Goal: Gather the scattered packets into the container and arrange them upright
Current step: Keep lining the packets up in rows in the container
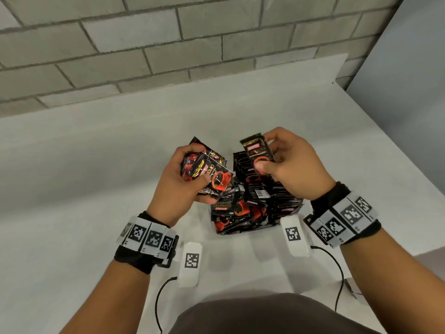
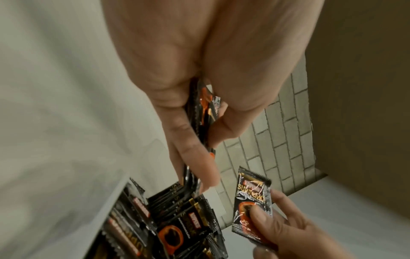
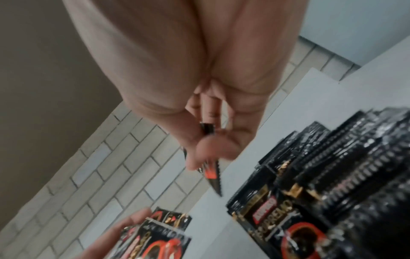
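Hovering over the white table (image 1: 101, 165), both hands work above a heap of glossy black-and-red coffee packets (image 1: 250, 208) that fills a container whose walls cannot be made out in any view. The left hand (image 1: 179, 186) is turned palm inward, its grip curled round a fanned bundle of the same black-and-red packets (image 1: 209, 174), thumb pressed across the front one. The right hand (image 1: 291, 165) is raised slightly higher and farther from the body, its grip pinching a single black packet with a red cup print (image 1: 258, 153) between thumb and fingertips near the packet's lower end.

From the head view the single packet stands nearly upright, long axis running away from the body, printed face toward the camera. The left wrist view shows that same packet (image 2: 252, 203) from the side of the bundle, its serrated top edge pointing up toward the grey brick wall (image 2: 286, 133), and shows the bundle (image 2: 204, 112) edge-on between palm and fingers. The right wrist view, blurred, shows the pinched packet (image 3: 210, 173) edge-on below the thumb, and a row of packets (image 3: 346, 168) standing on edge in tight ranks, which the head view shows less plainly. The bundle's packets lie slanted, tops pointing away and to the right.
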Demonstrator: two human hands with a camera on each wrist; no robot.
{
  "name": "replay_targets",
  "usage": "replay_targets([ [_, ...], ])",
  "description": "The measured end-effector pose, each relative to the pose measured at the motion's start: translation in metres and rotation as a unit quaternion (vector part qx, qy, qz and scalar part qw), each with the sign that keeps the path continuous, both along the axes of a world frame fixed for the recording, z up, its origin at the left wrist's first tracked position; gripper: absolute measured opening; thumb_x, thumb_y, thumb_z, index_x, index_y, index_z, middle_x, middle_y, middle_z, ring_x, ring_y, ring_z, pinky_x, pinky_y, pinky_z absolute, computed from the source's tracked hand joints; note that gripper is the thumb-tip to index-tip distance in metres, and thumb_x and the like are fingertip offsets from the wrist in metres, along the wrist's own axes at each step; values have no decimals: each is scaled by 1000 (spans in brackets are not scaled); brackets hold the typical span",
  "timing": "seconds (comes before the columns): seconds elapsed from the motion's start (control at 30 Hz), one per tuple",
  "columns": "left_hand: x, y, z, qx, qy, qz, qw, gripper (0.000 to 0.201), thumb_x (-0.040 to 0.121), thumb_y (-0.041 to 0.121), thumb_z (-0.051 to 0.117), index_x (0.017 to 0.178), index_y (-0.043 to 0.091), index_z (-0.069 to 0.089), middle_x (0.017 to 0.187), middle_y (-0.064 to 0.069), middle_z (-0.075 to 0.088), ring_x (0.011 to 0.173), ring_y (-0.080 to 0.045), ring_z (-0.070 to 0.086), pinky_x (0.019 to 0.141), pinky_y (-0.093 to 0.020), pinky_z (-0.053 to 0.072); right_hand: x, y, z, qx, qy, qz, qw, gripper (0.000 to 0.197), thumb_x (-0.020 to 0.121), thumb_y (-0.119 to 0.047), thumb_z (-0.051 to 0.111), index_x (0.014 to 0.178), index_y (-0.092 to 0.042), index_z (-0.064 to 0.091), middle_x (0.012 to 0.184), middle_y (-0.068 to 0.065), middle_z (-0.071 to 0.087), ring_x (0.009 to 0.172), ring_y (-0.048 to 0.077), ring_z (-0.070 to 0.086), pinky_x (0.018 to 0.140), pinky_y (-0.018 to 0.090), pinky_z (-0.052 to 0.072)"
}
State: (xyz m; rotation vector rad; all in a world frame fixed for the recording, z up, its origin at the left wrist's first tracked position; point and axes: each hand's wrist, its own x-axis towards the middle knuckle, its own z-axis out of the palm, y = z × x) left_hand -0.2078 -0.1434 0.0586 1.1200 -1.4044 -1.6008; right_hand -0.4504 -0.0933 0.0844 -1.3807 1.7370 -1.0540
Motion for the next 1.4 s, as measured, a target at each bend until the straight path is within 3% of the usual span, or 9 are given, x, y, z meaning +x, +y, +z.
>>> replay_targets([
  [0.1, 5, 1, -3, 7, -17, -4, 1000, 52, 92, -10, 65, 129, 25, 58, 123, 0, 65, 102, -26, 75, 60, -47, 64, -5, 2, 3, 0, -103, -19, 995, 49, 88, -2, 72, 125, -29, 53, 92, 9, 71, 74, 32, 74, 57, 48, 61],
  [0.23, 10, 2, -7, 18, -23, -3, 1000, 53, 92, -10, 65, 128, 27, 58, 125, -2, 64, 103, -28, 74, 61, -46, 63, -8, -3, -2, 8, -102, -31, 994, 8, 101, -21, 59, 106, -26, 57, 92, 25, 68, 80, 31, 74, 66, 45, 62],
  [0.37, 10, 3, -9, 26, -27, -3, 999, 53, 92, -10, 66, 128, 27, 58, 126, -1, 64, 105, -28, 74, 62, -48, 64, -10, -12, -13, -26, 75, -36, 996, 5, 92, -29, 70, 88, -30, 67, 85, -5, 64, 75, 8, 59, 70, 17, 44],
  [0.5, 10, 3, -9, 31, -32, -9, 999, 52, 92, -9, 66, 130, 26, 57, 126, 0, 63, 105, -27, 74, 63, -49, 64, -11, -19, -16, -1, 60, -10, 998, 12, 83, -17, 78, 84, -26, 70, 77, -4, 69, 68, 17, 67, 68, 29, 56],
  [0.63, 9, 4, -9, 34, -36, -14, 999, 53, 92, -10, 65, 130, 26, 56, 125, 0, 63, 104, -25, 74, 62, -49, 64, -12, -24, -13, 20, 199, 62, 978, 5, 85, -17, 76, 87, -21, 74, 78, -9, 69, 72, 8, 65, 73, 23, 54],
  [0.83, 8, 3, -11, 38, -39, -21, 998, 53, 92, -11, 65, 129, 27, 57, 126, 0, 62, 105, -22, 74, 63, -48, 64, -14, -35, -16, 47, 331, 102, 937, 7, 83, -20, 77, 88, -16, 76, 84, -4, 61, 82, 17, 60, 74, 28, 47],
  [1.03, 7, 3, -12, 42, -38, -25, 998, 53, 92, -10, 65, 129, 27, 57, 126, 0, 63, 103, -21, 74, 63, -49, 64, -8, -35, -22, 38, 348, 123, 929, 9, 81, -9, 73, 86, -15, 69, 80, -6, 57, 81, 20, 59, 70, 29, 46],
  [1.27, 9, 2, -9, 39, -32, -30, 998, 53, 92, -10, 66, 130, 26, 56, 127, -1, 62, 105, -23, 74, 64, -52, 64, -12, -40, -14, 113, 353, 135, 919, 27, 73, -28, 87, 92, -21, 70, 90, -4, 59, 84, 17, 58, 69, 28, 44],
  [1.4, 10, 1, -6, 37, -30, -34, 998, 53, 92, -10, 66, 129, 27, 57, 130, -3, 61, 105, -25, 74, 63, -48, 64, -12, -41, -6, 83, 352, 162, 918, 18, 77, -25, 85, 89, -20, 72, 83, -7, 61, 79, 15, 58, 70, 33, 51],
])
